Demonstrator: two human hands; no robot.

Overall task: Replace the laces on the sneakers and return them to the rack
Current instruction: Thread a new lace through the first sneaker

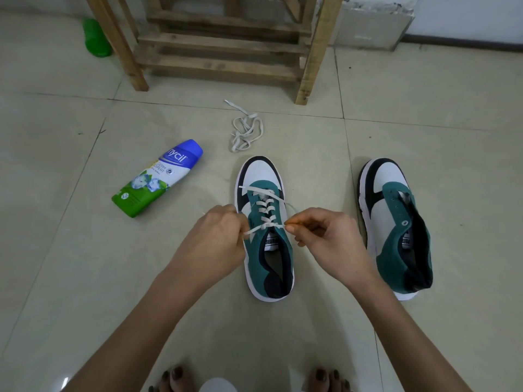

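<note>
Two teal, white and navy sneakers stand on the tiled floor. The left sneaker (pixel 264 227) has a white lace (pixel 266 206) crossed through several eyelets. My left hand (pixel 218 236) pinches one end of that lace at the shoe's left side. My right hand (pixel 322 236) pinches the other end at its right side. The right sneaker (pixel 396 222) stands apart to the right with bare eyelets. A second white lace (pixel 244 131) lies loose in a heap on the floor beyond the left sneaker. The wooden rack (pixel 226 43) stands at the back.
A blue, white and green powder bottle (pixel 158 179) lies on its side left of the sneakers. A green bottle (pixel 96 38) stands behind the rack's left leg. My bare feet (pixel 254 377) show at the bottom edge.
</note>
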